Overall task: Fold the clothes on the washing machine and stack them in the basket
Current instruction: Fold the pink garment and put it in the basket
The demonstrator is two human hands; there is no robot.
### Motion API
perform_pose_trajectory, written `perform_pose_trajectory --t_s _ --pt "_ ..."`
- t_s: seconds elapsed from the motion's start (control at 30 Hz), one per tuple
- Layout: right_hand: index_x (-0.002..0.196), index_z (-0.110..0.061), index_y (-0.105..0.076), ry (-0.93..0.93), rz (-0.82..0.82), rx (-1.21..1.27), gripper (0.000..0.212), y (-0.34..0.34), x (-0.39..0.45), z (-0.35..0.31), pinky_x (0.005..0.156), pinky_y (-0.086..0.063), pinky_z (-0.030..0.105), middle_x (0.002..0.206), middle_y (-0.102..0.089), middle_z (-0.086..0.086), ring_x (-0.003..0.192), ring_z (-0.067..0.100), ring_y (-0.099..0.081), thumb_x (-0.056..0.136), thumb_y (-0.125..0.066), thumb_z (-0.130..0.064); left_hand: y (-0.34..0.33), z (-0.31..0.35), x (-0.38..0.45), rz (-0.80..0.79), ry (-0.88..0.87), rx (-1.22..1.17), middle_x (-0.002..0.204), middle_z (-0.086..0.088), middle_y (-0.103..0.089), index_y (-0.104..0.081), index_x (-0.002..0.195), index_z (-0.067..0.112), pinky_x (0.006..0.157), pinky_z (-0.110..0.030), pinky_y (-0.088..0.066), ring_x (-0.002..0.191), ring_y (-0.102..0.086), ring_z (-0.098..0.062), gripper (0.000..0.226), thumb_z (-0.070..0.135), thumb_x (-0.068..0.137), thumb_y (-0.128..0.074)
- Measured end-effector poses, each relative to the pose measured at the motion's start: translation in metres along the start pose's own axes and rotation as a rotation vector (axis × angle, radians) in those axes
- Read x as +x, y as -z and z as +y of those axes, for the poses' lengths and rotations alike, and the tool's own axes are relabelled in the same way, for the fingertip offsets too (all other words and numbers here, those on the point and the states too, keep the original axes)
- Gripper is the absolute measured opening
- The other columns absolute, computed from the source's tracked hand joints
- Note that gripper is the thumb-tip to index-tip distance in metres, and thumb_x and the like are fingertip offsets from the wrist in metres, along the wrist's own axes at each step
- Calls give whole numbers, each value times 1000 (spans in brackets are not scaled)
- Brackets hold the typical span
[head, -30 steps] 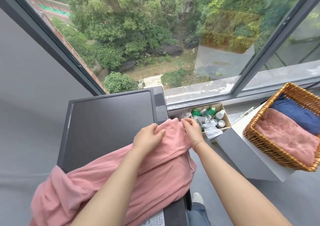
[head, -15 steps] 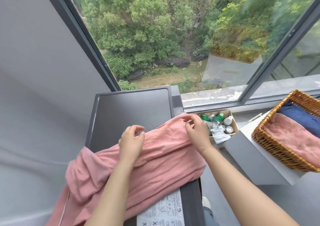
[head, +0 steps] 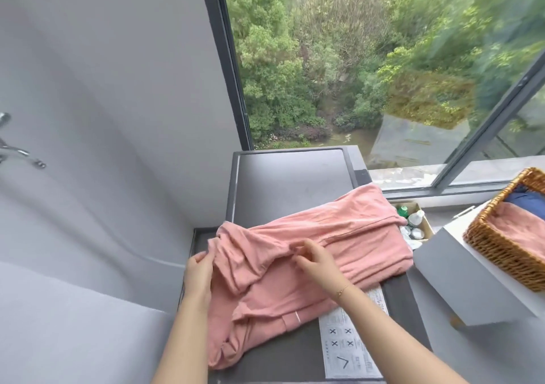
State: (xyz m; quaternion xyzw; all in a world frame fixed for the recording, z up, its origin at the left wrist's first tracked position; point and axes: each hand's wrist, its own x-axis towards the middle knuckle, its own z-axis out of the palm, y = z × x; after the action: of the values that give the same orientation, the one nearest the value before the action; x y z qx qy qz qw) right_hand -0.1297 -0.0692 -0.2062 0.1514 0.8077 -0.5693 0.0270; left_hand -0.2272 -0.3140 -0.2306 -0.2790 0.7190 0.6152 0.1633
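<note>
Both hands have come nearer and leftward along the pink garment [head: 309, 245], which lies crumpled across the dark washing machine [head: 292, 177] top. The left hand [head: 198, 268] pinches its left edge; the right hand [head: 312, 258] grips a central fold with curled fingers. Right of it, a wicker basket [head: 498, 254] holds folded pink and blue clothes on a white box [head: 460, 283].

Washing machine [head: 290, 177] far end: lying bare, passable.
Its middle: pink garment [head: 324, 236] covering.
Its right: white stand [head: 460, 280] and basket [head: 501, 254] crowding.
</note>
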Motion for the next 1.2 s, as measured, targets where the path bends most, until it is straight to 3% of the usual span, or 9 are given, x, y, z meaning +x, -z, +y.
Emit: perform_pose_trajectory --t_s 0.1,0.3,0.43,0.57,0.67,0.73,0.93,1.1,1.2 --pt "107 -25 -61 -80 30 8 44 -17 -12 6 70 -45 18 72 -63 -4 63 -2 -58 80 -52 9 3 -19 19 -106 166 -62 98 -9 -73 -73 97 9 94 -44 -51 94 -67 -24 81 79 57 -69" --pt "94 -30 -62 -125 71 -18 40 -20 -5 0 70 -49 24 67 -67 2 64 7 -62 79 -49 5 -10 6 39 -135 194 -250 111 -17 -69 -67 113 3 89 -35 -51 102 -66 -27 46 36 82 -73" --pt "93 -25 -63 -155 75 66 40 -19 -5 1 66 -52 27 61 -63 -4 66 17 -64 79 -45 8 -13 14 68 -51 232 -194 114 -17 -68 -69 97 6 90 -38 -52 98 -65 -27 25 26 82 -74" --pt "93 -24 -64 -162 82 113 40 -20 -4 4 64 -50 26 57 -62 -4 65 17 -63 79 -46 9 -7 42 32 45 156 -160 102 -16 -68 -65 88 4 86 -39 -52 94 -64 -27 18 20 84 -72" --pt "96 -18 -63 -181 65 146 38 -19 -2 5 59 -49 23 56 -61 -3 60 14 -61 79 -44 12 -6 67 -5 28 10 -422 80 -4 -64 -63 83 13 69 -25 -48 75 -57 -16 12 9 93 -59" --pt "99 -12 -62 -184 49 171 38 -17 -2 5 57 -49 22 55 -61 -2 55 11 -60 79 -42 14 -2 84 -21 -7 -138 -580 73 4 -70 -66 83 16 77 -22 -49 81 -59 -12 20 7 96 -54" --pt "100 -5 -62 -239 44 349 35 -7 -3 -2 48 -41 15 59 -59 6 45 7 -54 83 -41 16 -9 127 -72 -589 -292 -762 104 -6 -70 -66 110 4 95 -24 -46 98 -65 -15 30 15 87 -50" --pt "99 -1 -65 -337 289 773 23 17 -1 -12 42 -38 15 63 -58 6 50 11 -51 95 -42 -4 -15 125 -93 -1005 -161 -306 110 -22 -67 -72 94 -5 78 -29 -56 92 -68 -27 46 20 56 -79" --pt "102 -6 -62 -399 203 925 33 28 2 -24 55 -49 23 84 -64 11 70 19 -57 101 -37 -28 -13 105 -88 -1017 -151 53 124 -13 -65 -69 75 9 82 -29 -53 104 -67 -22 17 16 61 -67"
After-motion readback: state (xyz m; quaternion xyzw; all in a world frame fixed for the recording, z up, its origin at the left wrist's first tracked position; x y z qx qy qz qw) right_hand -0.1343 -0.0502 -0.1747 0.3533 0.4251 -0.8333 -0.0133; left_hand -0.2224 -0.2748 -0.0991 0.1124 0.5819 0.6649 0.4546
